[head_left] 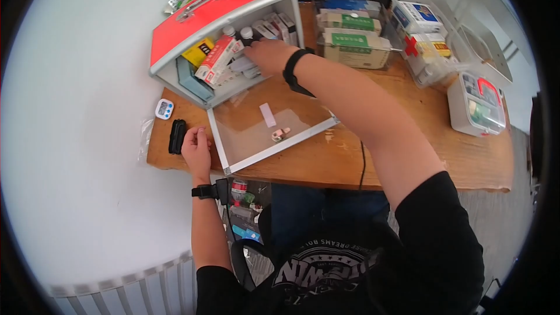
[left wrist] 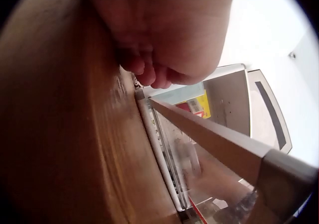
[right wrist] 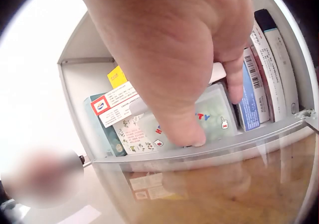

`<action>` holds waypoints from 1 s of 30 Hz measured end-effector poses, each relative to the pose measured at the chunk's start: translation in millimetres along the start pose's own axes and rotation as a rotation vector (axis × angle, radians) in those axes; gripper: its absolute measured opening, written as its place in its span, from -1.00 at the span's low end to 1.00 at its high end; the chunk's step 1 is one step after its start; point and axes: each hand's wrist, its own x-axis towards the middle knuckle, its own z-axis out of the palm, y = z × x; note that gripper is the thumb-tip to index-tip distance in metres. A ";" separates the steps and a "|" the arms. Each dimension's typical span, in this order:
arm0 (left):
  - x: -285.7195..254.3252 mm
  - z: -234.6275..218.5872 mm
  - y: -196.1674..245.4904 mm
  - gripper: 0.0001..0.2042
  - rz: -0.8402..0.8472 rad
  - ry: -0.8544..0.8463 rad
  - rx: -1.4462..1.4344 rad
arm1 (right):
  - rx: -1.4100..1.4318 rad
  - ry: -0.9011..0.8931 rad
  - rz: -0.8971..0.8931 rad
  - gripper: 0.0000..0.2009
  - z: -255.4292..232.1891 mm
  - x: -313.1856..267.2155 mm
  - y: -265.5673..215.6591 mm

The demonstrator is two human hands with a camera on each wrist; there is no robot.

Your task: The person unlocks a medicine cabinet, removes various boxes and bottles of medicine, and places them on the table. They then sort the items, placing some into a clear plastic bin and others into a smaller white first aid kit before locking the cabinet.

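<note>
A red-topped case (head_left: pixel 219 0) with a silver frame stands at the table's back, its clear front panel (head_left: pixel 245 140) folded down onto the wood. My right hand (head_left: pixel 271 56) reaches inside it. In the right wrist view, the thumb lies across the front of a translucent box (right wrist: pixel 217 112) with coloured letters while a finger goes down its right edge, gripping it. Slim medicine boxes (right wrist: pixel 254 89) stand to its right; a red-and-white box (right wrist: pixel 117 102) leans at left. My left hand (head_left: pixel 197 147) rests idle, fingers loosely curled, at the table edge beside the panel.
A pink strip (head_left: pixel 268 115) and a small pinkish object (head_left: pixel 280 135) lie on the panel. Left are a black case (head_left: pixel 177 136) and a white timer (head_left: pixel 164 108). Bins of boxes (head_left: pixel 357 46), another clear bin (head_left: pixel 417 76) and a white kit (head_left: pixel 466 111) stand right.
</note>
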 end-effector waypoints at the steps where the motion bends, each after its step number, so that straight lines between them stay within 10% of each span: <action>1: 0.3 1.0 -0.3 -0.84 0.013 0.005 0.024 | 0.003 -0.023 -0.005 -0.42 -4.7 0.5 0.8; 10: 2.5 -3.6 -16.5 -0.84 0.013 0.027 0.041 | 0.245 0.401 -0.074 -0.46 -84.8 -166.0 -51.2; 16: 2.0 0.1 -15.7 -0.83 0.017 0.034 0.098 | 0.333 0.232 0.337 -0.34 -94.6 -298.5 -20.4; 19: 0.6 0.8 -9.8 -0.83 0.015 0.039 0.097 | 0.464 0.139 0.621 -0.35 -82.7 -315.6 4.9; 22: -1.5 -0.6 -8.5 -0.83 0.010 0.036 0.084 | 1.188 0.063 0.947 -0.33 -62.8 -316.9 23.6; 26: -1.6 1.0 -6.8 -0.83 0.036 0.032 0.068 | 1.296 0.138 1.021 -0.28 -33.5 -311.4 33.0; 30: -2.8 0.6 -7.5 -0.83 0.024 0.057 0.101 | 0.831 0.254 0.930 -0.38 -21.1 -316.4 37.5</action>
